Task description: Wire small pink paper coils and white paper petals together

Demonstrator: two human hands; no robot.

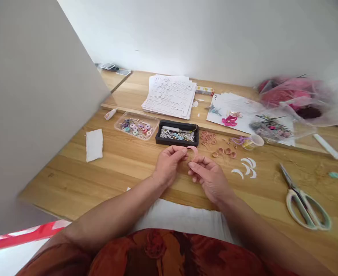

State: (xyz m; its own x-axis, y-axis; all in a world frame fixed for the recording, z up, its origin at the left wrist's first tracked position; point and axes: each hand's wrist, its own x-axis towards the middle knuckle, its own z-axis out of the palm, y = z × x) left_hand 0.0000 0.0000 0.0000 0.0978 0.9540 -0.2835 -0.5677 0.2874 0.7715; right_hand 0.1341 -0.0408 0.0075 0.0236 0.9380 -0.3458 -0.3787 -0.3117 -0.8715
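Note:
A thin curved pink strip (pixel 195 151) is held between my two hands above the wooden table. My left hand (pixel 169 163) pinches its upper left end between thumb and fingertips. The lower right end is pinched by my right hand (pixel 209 174). Just beyond my hands sits a black tray (pixel 157 138) with silvery beads and a white-handled tool. Small pink curled pieces (pixel 208 137) and rolled pink loops (pixel 227 151) lie to the right of the tray. White crescent cutouts (pixel 247 167) rest right of my right hand.
Large scissors (pixel 303 203) lie at the right. A clear bead box (pixel 137 125), a small bottle (pixel 110 114) and a white cloth (pixel 94 145) are at the left. Behind stand stacked paper sheets (pixel 170 96), a small cup (pixel 253 142) and pink bagged material (pixel 295 94).

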